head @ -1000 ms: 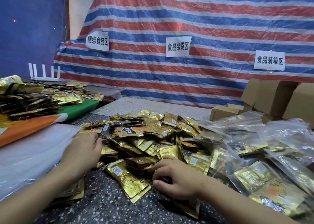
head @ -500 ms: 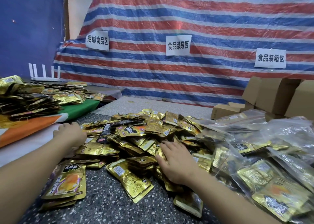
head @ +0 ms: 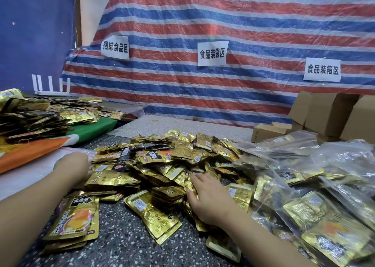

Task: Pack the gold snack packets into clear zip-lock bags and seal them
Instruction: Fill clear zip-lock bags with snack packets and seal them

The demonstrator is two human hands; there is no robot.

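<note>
**Hands in the packet heap**

The gold snack packets (head: pixel 162 165) lie heaped mid-table on the speckled table (head: pixel 125 236). The right hand (head: pixel 211 201) rests on the heap, fingers spread, grasping nothing. The left hand (head: pixel 71 165) reaches its left edge; its grip cannot be told. Filled zip-lock bags (head: pixel 324 195) crowd the right, cardboard boxes (head: pixel 334 114) behind.

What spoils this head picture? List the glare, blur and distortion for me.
Head view: glare flashes off the gold snack packets and the clear zip-lock bags, hiding some print; the wide lens bends the picture toward its edges and stretches the near forearms; both the left hand and the right hand look soft; the paper signs stay readable.
</note>
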